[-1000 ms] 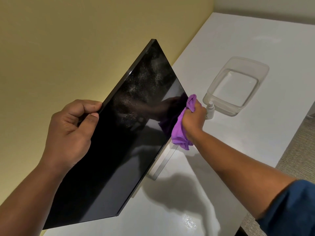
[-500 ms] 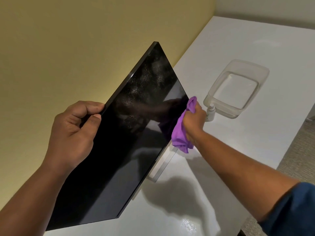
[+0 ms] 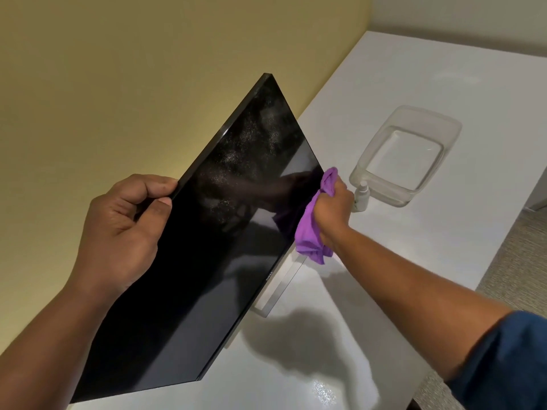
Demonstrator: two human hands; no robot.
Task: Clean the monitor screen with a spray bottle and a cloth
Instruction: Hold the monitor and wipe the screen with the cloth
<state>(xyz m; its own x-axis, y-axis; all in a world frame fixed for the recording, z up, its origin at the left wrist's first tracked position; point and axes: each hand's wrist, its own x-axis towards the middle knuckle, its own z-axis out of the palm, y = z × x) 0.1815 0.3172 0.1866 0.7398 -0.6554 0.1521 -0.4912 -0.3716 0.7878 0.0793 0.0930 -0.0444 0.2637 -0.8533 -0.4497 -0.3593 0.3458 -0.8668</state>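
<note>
The left hand [image 3: 118,232] is gripping the top edge of the monitor [image 3: 207,247] standing on the white counter [image 3: 414,84]. The right hand [image 3: 333,210] is clutching a purple cloth [image 3: 312,235] against the screen's right edge, the spray bottle [image 3: 361,196] standing just beyond it.

**Materials and Surface Finish**

The monitor screen [image 3: 207,261] is glossy black, mirror-smooth, with a speckled film across its upper area. The cloth [image 3: 310,238] is soft purple fabric, crumpled. The container [image 3: 444,131] is clear, smooth plastic. The spray bottle [image 3: 362,196] appears white plastic. The table [image 3: 414,84] is smooth, white, semi-gloss. The wall [image 3: 118,84] is matt.
</note>
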